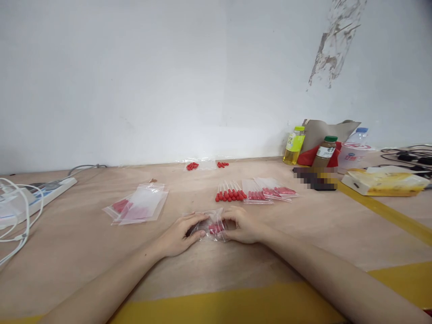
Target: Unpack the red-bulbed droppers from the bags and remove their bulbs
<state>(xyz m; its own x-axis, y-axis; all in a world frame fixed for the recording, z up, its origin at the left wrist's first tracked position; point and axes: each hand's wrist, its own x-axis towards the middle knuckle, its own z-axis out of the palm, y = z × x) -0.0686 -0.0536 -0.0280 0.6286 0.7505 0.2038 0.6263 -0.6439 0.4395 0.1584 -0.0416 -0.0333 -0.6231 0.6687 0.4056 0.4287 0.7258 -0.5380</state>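
Between my hands, low over the near middle of the table, is a crinkled clear plastic bag [215, 228] with red pieces inside. My left hand [182, 235] grips its left side, thumb below and fingers above. The right side of the same bag is held by my right hand [243, 225], fingers curled round it. Just beyond my right hand lies a row of droppers [231, 194] with red bulbs facing me and clear tubes pointing away. To their right, filled clear bags [270, 191] with red bulbs overlap. Flat zip bags [143, 204] are stacked left of my left hand.
Loose red bulbs [192, 166] lie on clear plastic near the wall. At the left stands a power strip [50, 198] with white cables [23, 229]. On the right are bottles [294, 146], a tissue pack [384, 181] and black cables [411, 155]. Yellow tape [222, 303] crosses the near table.
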